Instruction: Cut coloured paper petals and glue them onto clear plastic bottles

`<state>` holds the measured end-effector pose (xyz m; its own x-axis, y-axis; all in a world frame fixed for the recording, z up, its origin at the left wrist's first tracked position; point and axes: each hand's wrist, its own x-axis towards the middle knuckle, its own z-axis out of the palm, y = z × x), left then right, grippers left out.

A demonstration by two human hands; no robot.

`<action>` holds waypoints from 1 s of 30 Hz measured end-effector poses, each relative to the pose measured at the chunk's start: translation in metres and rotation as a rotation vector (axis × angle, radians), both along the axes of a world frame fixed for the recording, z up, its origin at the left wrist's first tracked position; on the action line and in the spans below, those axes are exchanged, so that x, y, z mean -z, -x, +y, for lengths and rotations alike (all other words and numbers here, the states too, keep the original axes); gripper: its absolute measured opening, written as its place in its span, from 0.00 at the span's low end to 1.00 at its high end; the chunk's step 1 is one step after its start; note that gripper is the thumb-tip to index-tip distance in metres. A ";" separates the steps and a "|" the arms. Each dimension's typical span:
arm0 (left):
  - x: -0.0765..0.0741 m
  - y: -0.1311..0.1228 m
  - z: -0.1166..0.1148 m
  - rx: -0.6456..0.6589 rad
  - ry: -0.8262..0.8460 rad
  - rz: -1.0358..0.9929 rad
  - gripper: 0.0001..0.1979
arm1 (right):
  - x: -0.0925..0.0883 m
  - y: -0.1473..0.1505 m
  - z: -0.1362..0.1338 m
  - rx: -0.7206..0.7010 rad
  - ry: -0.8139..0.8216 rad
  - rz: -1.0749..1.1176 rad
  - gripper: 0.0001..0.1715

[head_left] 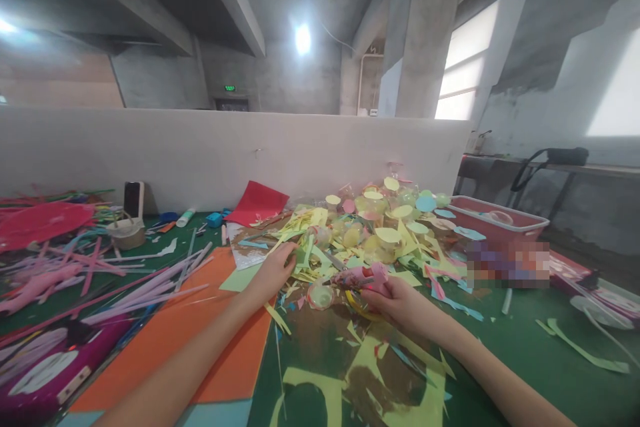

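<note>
Right hand (395, 297): Our fingers are wrapped around a pink plastic tool shaped like a little gun (373, 277).
Pink tool: It sits in the middle of our work spot, with its front end pointing left. A curved yellow band (359, 308) shows just under it, and we can't tell if it is part of the tool.
Left hand (280, 263): Our fingers bend down at the edge of a messy heap of thin yellow paper strips (303, 221). We can't tell if they pinch anything.
Small cup: We see a small see-through round cup with a pink rim (320, 295) between our hands, near the tool's front end.
Cup pile: Past our hands, we see lots of see-through plastic cups with round paper tops (387, 237), in yellow, pink and blue.
Flat paper: A big flat orange sheet (220, 333) lies under our left arm. A bright red sheet (257, 203) lies farther back. Close to us is a yellow sheet with a big round hole (330, 400).
Table: It all lies on a green tabletop (510, 373). A pink plastic bin with a pale rim (500, 220) is at the right.
</note>
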<state>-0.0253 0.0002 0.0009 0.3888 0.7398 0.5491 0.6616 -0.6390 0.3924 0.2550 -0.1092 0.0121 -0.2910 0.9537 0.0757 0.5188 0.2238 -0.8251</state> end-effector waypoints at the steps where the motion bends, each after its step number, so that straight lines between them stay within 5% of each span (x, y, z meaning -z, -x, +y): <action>1: 0.000 0.000 0.000 -0.002 0.000 -0.003 0.09 | -0.001 0.001 0.000 0.006 0.002 -0.003 0.23; 30: 0.002 0.002 0.003 -0.011 0.002 0.010 0.09 | -0.004 0.001 -0.001 0.063 0.022 -0.052 0.25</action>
<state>-0.0278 0.0028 -0.0008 0.3866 0.7448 0.5439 0.6724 -0.6312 0.3865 0.2541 -0.1100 0.0161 -0.2335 0.9715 0.0411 0.5739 0.1718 -0.8007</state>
